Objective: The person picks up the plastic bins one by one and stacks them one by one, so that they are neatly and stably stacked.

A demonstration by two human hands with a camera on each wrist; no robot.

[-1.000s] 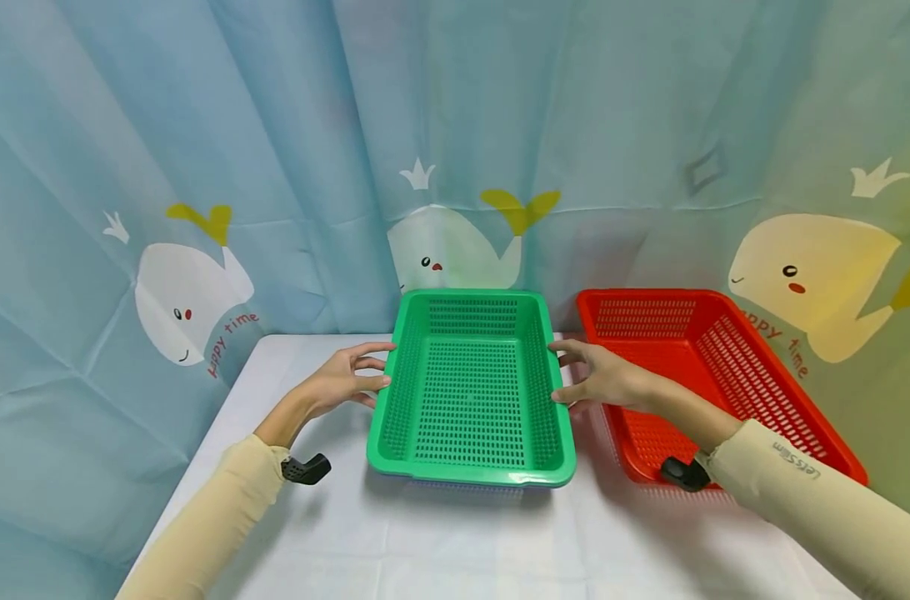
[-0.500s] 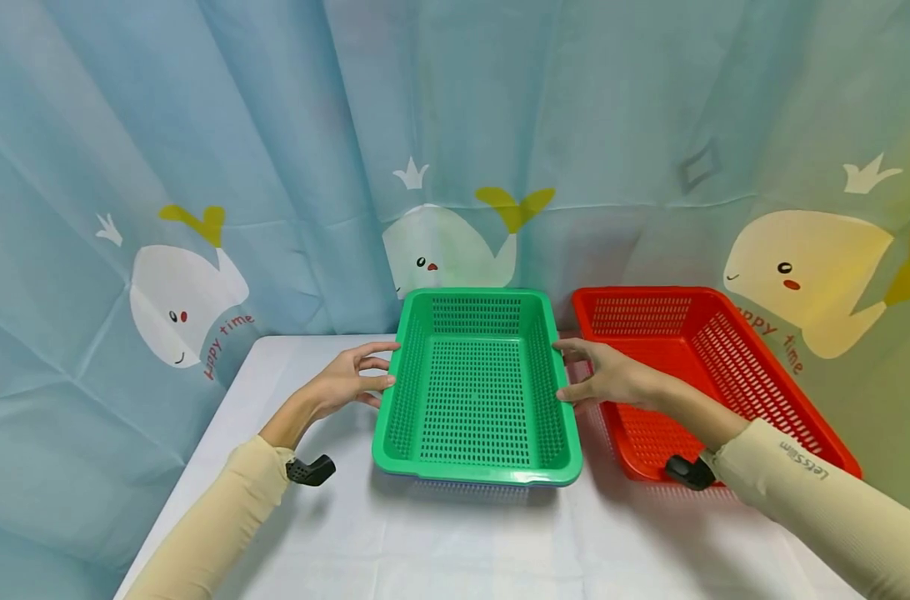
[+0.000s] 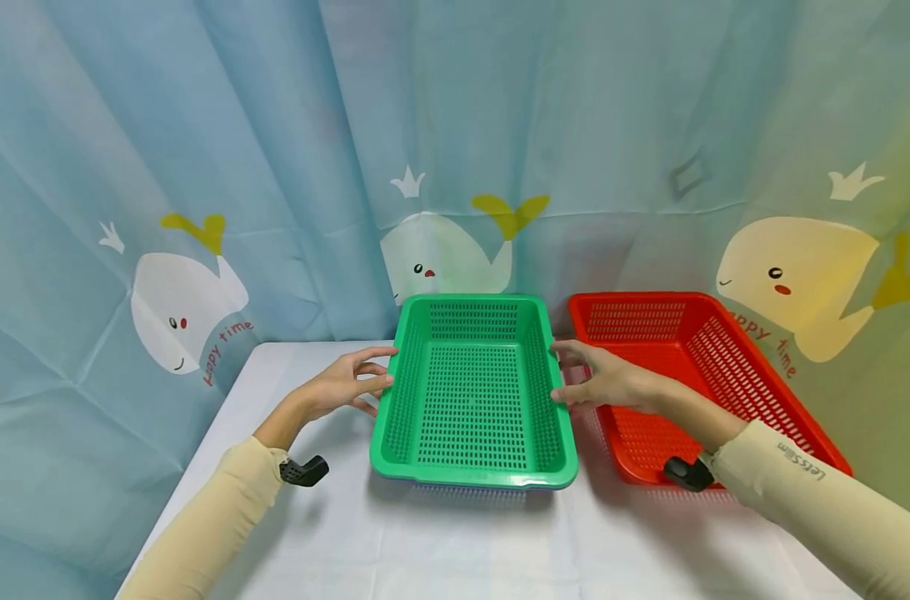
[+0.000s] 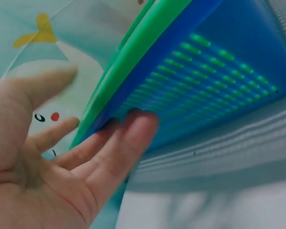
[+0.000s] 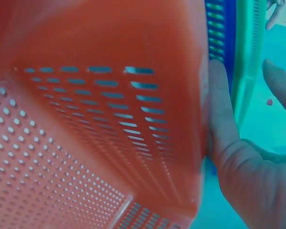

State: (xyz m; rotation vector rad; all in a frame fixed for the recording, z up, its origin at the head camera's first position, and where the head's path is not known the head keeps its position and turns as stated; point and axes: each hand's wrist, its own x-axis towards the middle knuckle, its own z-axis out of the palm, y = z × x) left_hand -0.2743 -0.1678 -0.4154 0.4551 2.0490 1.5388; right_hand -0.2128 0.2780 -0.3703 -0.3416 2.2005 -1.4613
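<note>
A green plastic basket (image 3: 470, 475) sits nested inside a blue basket (image 4: 248, 43), whose sides show below the green rim in both wrist views. On its left side, my left hand (image 3: 347, 383) touches the baskets. Its fingers (image 4: 128, 138) reach beneath the rim along the blue wall, while the thumb stands apart from the rim. My right hand (image 3: 605, 377) is at the opposite side, fingers (image 5: 220, 105) extended between the blue wall and a red basket (image 3: 755, 367). A gap shows between that thumb and the green rim. The green basket's inside holds nothing visible.
The red basket stands close on the right, partly beneath my right forearm. A white cloth (image 3: 470, 550) covers the table. Behind it hangs a pale blue curtain (image 3: 290, 167) with whale prints, close to the baskets' far ends.
The nested green and blue baskets have shifted slightly right towards the red basket, both hands moving with them. Over the last half second they stay in place while the head view shifts slightly.
</note>
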